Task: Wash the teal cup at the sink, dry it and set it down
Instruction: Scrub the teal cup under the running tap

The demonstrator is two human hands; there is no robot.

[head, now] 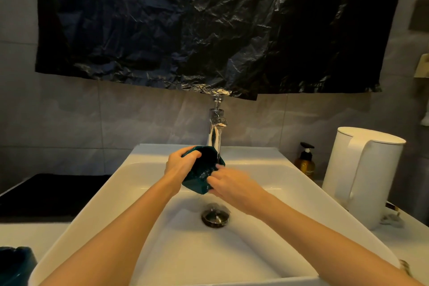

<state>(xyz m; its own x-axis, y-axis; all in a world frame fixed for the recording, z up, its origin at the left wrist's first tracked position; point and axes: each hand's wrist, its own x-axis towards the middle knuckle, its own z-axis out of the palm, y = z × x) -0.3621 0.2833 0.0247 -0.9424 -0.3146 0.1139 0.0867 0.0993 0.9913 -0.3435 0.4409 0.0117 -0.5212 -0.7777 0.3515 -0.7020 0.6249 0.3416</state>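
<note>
Head view: left hand (180, 165), right hand (229, 183), each grip around teal cup (204, 170); bottle (305, 166) label illegible.

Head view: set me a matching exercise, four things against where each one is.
Things:
1 teal cup
2 pump bottle
3 white kettle
4 black mat

Places:
A left of the sink
B under the running tap
C far right on the counter
D between the sink and the white kettle

Pairs: 1-B, 2-D, 3-C, 4-A
</note>
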